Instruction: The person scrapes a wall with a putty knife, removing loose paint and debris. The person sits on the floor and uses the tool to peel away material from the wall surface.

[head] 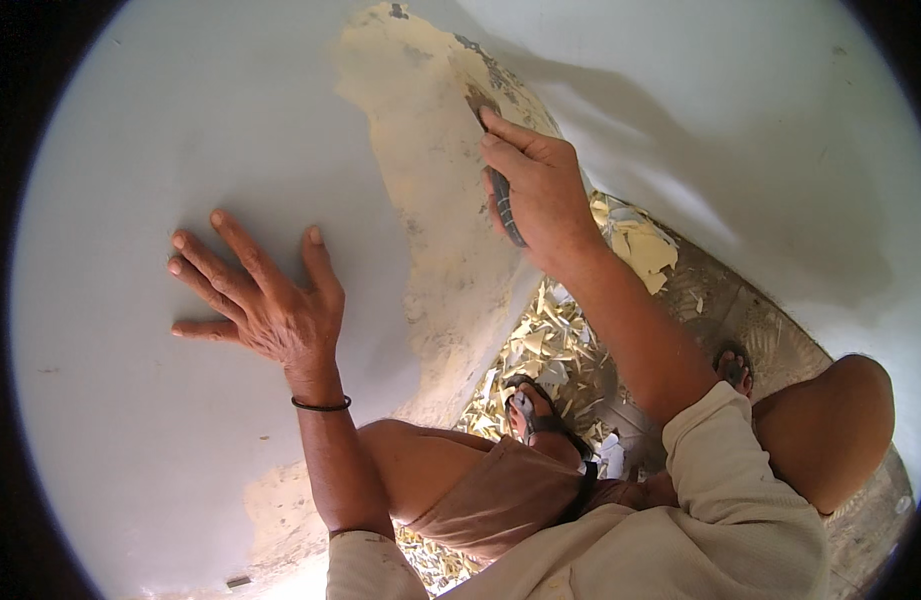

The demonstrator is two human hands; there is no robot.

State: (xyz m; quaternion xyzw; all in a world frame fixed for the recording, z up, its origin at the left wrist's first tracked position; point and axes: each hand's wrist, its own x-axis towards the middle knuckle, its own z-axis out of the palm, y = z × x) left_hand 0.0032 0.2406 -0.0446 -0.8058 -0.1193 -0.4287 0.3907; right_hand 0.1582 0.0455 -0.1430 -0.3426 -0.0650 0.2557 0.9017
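Observation:
My right hand (531,176) grips the dark, ringed handle of a scraper (506,202). Its brownish blade meets the wall near the corner, partly hidden by my thumb and fingers. Around the blade lies a bared cream patch (445,187) with dark specks and a rough grey edge. My left hand (276,296) rests with spread fingers on the pale, painted wall (167,165), left of that patch, and holds nothing. A thin black band circles my left wrist.
Flakes of stripped paint (539,341) litter the floor along the wall's base, with larger pieces (640,244) in the corner. A second pale wall (790,165) rises at right. My sandalled foot (531,409) stands among the flakes. Another bared patch (280,502) shows at lower left.

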